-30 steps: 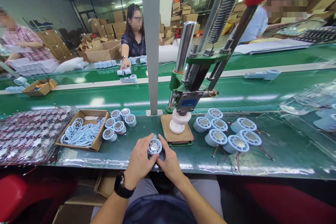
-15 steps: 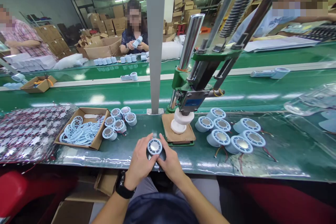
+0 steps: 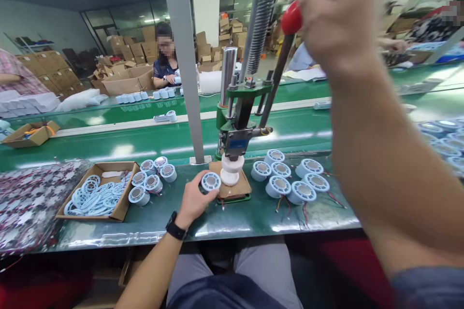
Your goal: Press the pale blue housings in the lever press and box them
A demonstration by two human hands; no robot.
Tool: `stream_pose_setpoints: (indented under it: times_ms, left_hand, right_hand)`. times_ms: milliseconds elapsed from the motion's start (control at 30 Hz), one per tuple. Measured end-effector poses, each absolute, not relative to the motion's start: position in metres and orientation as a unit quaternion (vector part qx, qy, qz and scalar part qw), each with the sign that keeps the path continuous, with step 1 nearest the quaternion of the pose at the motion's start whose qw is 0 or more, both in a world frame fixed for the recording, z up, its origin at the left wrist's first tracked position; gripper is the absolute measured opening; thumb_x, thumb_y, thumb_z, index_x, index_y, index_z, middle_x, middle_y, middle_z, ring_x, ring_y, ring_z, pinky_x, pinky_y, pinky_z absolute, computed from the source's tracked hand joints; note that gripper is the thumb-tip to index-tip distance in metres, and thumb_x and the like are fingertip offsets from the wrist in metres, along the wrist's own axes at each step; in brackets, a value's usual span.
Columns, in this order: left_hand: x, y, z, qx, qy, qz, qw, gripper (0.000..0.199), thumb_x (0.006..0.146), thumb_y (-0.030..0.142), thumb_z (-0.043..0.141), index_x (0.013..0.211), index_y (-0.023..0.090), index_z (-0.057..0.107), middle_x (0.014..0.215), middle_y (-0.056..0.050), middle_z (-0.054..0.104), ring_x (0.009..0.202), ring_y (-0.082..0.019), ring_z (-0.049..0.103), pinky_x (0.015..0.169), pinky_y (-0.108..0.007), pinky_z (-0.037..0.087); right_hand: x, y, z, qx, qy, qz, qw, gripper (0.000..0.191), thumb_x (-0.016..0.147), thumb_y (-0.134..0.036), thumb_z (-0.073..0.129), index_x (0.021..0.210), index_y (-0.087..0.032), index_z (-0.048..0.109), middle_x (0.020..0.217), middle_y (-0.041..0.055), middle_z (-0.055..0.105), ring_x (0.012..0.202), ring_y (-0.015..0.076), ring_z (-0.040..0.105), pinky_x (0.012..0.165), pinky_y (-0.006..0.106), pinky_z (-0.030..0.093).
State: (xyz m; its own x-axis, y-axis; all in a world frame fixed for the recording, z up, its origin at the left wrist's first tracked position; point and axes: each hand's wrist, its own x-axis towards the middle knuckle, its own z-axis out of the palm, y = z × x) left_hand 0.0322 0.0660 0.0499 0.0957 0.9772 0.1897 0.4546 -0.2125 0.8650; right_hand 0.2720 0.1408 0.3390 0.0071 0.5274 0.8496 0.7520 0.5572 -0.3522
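Note:
My left hand (image 3: pixel 195 198) grips a light-blue round part (image 3: pixel 210 182) with a metal centre, by the left edge of the press's wooden base plate (image 3: pixel 241 192). White press pads (image 3: pixel 231 170) stand over that plate, just right of the held part. My right hand (image 3: pixel 335 14) is raised at the upper right, blurred, with its fingers curled at the red knob (image 3: pixel 292 18) on the press lever (image 3: pixel 277 75). The green press (image 3: pixel 250 91) rises beyond the plate.
Blue round parts stand left (image 3: pixel 137 195) and right (image 3: pixel 302 192) of the press. A cardboard box (image 3: pixel 125 203) holds blue rings. A grey post (image 3: pixel 184 58) rises behind the bench. A person (image 3: pixel 165 65) sits across the conveyor (image 3: pixel 145 141).
My right hand has left the blue part and risen to the lever knob. My left hand now holds the part alone, nearer the press plate. The view has shifted.

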Motion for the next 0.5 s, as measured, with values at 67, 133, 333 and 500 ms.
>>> stream_pose_setpoints:
  times_ms: [67, 133, 333, 500]
  left_hand:
    - [0.046, 0.085, 0.06, 0.67, 0.521, 0.415, 0.328, 0.048, 0.071, 0.025, 0.073, 0.118, 0.018, 0.065, 0.109, -0.006, 0.073, 0.097, -0.023, 0.068, 0.091, -0.035, 0.052]
    - [0.056, 0.098, 0.062, 0.668, 0.515, 0.42, 0.336, 0.046, 0.069, 0.023, 0.074, 0.114, 0.017, 0.066, 0.107, -0.006, 0.073, 0.096, -0.023, 0.068, 0.09, -0.035, 0.052]
    - [0.069, 0.106, 0.04, 0.612, 0.43, 0.501, 0.434, 0.058, 0.068, 0.025, 0.078, 0.122, 0.013, 0.062, 0.118, -0.011, 0.07, 0.105, -0.024, 0.066, 0.096, -0.035, 0.05]
    - [0.087, 0.117, 0.03, 0.615, 0.378, 0.487, 0.491, 0.058, 0.069, 0.021, 0.079, 0.123, 0.011, 0.061, 0.12, -0.013, 0.069, 0.109, -0.026, 0.065, 0.099, -0.038, 0.05]
  right_hand:
    - [0.27, 0.17, 0.344, -0.452, -0.686, -0.006, 0.57, 0.06, 0.093, -0.025, 0.014, 0.121, 0.016, 0.047, 0.109, 0.0132, 0.065, 0.088, 0.0055, 0.065, 0.073, 0.019, 0.046]
    - [0.267, 0.184, 0.337, -0.434, -0.677, 0.025, 0.594, 0.058, 0.094, -0.023, 0.012, 0.113, 0.015, 0.052, 0.093, 0.0091, 0.067, 0.066, -0.0013, 0.062, 0.058, 0.011, 0.039]
    - [0.266, 0.18, 0.329, -0.421, -0.66, 0.044, 0.621, 0.058, 0.093, -0.027, 0.016, 0.108, 0.013, 0.056, 0.081, 0.0028, 0.064, 0.062, -0.0008, 0.062, 0.052, 0.009, 0.033]
    - [0.268, 0.183, 0.325, -0.385, -0.663, 0.016, 0.641, 0.05, 0.092, -0.02, 0.022, 0.105, 0.009, 0.06, 0.076, 0.0027, 0.064, 0.059, -0.0004, 0.06, 0.051, 0.01, 0.035]
